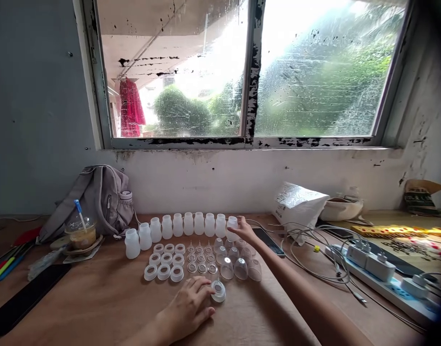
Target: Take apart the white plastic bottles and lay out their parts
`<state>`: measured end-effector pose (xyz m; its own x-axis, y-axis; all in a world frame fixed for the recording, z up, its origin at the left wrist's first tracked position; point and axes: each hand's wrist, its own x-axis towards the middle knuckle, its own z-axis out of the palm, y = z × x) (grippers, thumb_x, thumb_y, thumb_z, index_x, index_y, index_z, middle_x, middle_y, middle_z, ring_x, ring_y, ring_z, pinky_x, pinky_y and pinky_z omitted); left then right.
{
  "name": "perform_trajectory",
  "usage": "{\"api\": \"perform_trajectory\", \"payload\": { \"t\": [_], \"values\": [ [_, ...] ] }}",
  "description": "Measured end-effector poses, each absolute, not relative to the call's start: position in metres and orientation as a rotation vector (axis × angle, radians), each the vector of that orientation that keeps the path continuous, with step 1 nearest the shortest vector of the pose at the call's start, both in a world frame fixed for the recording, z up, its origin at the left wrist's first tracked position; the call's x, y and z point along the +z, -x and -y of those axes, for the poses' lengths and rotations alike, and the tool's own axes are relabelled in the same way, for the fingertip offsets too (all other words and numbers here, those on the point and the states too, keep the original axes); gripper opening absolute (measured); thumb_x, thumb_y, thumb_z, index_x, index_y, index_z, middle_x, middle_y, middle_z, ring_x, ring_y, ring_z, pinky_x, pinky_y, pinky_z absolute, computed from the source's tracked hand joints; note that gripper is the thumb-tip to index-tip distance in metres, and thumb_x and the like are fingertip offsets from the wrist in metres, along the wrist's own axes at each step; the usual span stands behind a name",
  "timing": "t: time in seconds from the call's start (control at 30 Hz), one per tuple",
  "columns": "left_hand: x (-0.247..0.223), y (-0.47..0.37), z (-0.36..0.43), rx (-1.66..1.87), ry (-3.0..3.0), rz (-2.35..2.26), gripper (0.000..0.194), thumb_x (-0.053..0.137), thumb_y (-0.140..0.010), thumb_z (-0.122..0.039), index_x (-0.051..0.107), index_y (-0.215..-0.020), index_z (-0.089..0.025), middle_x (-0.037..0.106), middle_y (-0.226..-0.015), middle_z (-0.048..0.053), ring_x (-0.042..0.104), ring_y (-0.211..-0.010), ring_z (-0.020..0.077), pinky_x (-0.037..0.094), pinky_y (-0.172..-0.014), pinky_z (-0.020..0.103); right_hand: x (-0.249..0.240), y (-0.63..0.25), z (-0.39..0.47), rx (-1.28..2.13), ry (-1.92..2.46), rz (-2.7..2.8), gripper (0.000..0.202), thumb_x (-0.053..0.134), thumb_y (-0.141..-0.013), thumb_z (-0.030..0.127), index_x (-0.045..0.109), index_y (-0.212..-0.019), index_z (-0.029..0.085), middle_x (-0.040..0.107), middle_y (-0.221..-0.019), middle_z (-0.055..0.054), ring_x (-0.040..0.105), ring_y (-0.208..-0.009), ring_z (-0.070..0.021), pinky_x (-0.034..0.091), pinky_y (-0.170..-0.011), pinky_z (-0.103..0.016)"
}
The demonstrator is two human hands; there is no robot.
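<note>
My right hand point(245, 231) reaches to the back of the table, its fingers closed around the rightmost frosted baby bottle point(232, 222). Several matching open-topped bottles point(177, 225) stand in a curved row to its left. Resting low on the table, my left hand point(193, 302) has its fingers apart. Its fingertips are against or just beside a white collar ring with a clear nipple in it point(218, 292). Behind that hand are rows of white collar rings point(164, 272), clear nipples point(202, 268) and clear dome caps point(241, 269).
A phone point(269, 241), tangled white cables point(303, 259) and a power strip point(382, 278) with chargers lie to the right. At left are an iced drink cup point(81, 235), a grey backpack point(101, 202), a black flat object point(26, 298) and coloured pens point(7, 262). A white pouch point(301, 202) stands near the wall.
</note>
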<state>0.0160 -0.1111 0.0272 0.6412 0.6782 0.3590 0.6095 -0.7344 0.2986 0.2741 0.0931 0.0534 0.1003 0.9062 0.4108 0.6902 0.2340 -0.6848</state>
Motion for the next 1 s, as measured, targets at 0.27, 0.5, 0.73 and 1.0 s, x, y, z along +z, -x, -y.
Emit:
{"api": "perform_trajectory", "payload": {
  "t": [0.27,0.5,0.73,1.0],
  "values": [
    [0.026,-0.017,0.112,0.733,-2.641,-1.077,0.021,0.047,-0.080,-0.028,0.048,-0.100,-0.021,0.051,-0.108,0.005,0.045,-0.102,0.0201,0.038,-0.090,0.035,0.045,-0.210,0.034,0.137,1.063,2.040,0.014,0.037,-0.084,0.031,0.046,-0.085,0.020,0.056,-0.065,-0.001,0.050,-0.052,-0.0127,0.037,-0.051,-0.023],
    [0.020,-0.016,0.107,0.747,-2.593,-1.211,0.015,0.051,-0.077,-0.029,0.049,-0.087,-0.019,0.054,-0.092,0.004,0.050,-0.089,0.0197,0.042,-0.079,0.033,0.009,-0.185,0.087,0.268,0.932,2.234,0.006,0.040,-0.082,0.023,0.044,-0.086,0.020,0.054,-0.073,-0.001,0.049,-0.061,-0.0125,0.037,-0.056,-0.023],
    [0.017,-0.013,0.103,0.810,-2.658,-1.254,0.035,0.056,-0.073,-0.033,0.046,-0.104,-0.020,0.054,-0.101,0.006,0.047,-0.098,0.0227,0.038,-0.086,0.038,0.015,-0.191,0.083,0.425,0.877,2.227,0.013,0.051,-0.073,0.019,0.045,-0.085,0.020,0.048,-0.077,-0.001,0.045,-0.064,-0.0121,0.038,-0.056,-0.022],
    [0.016,-0.015,0.103,0.816,-2.652,-1.276,0.029,0.052,-0.076,-0.031,0.049,-0.103,-0.020,0.056,-0.098,0.004,0.048,-0.096,0.0208,0.039,-0.085,0.036,0.003,-0.190,0.076,0.426,0.855,2.213,0.010,0.051,-0.072,0.014,0.047,-0.081,0.019,0.050,-0.074,-0.001,0.045,-0.060,-0.0105,0.039,-0.054,-0.021]
  ]
}}
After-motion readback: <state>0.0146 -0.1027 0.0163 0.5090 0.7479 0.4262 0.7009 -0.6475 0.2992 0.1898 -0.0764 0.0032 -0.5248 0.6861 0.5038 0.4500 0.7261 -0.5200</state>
